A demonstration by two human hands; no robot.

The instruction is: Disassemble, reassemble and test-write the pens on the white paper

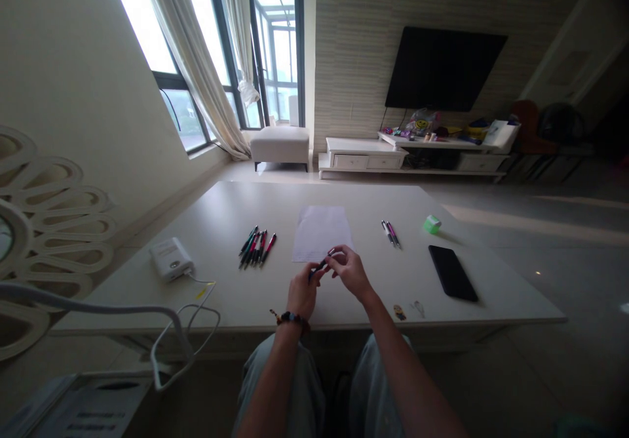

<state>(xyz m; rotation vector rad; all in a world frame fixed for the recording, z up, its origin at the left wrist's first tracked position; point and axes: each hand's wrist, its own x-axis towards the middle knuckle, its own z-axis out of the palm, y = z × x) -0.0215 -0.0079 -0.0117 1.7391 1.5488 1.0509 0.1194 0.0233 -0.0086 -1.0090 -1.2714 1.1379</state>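
Note:
Over the near edge of a white sheet of paper (322, 231), both hands meet at one dark pen (318, 267). My left hand (302, 290), with a beaded bracelet at its wrist, is closed around the pen's lower left part. The fingers of my right hand (348, 271) pinch its upper right end, where a light, shiny piece shows. Fingers cover much of the pen. Left of the paper lies a group of several pens (256, 248) with red, green and black barrels. Two more pens (392, 234), one purple and one silvery, lie right of the paper.
On the white table (221, 212) are a white power bank (171, 259) with a cable, a black phone (452, 273), a green container (432, 224) and a small yellowish figure (400, 312) near the front edge. A TV cabinet (363, 156) stands beyond.

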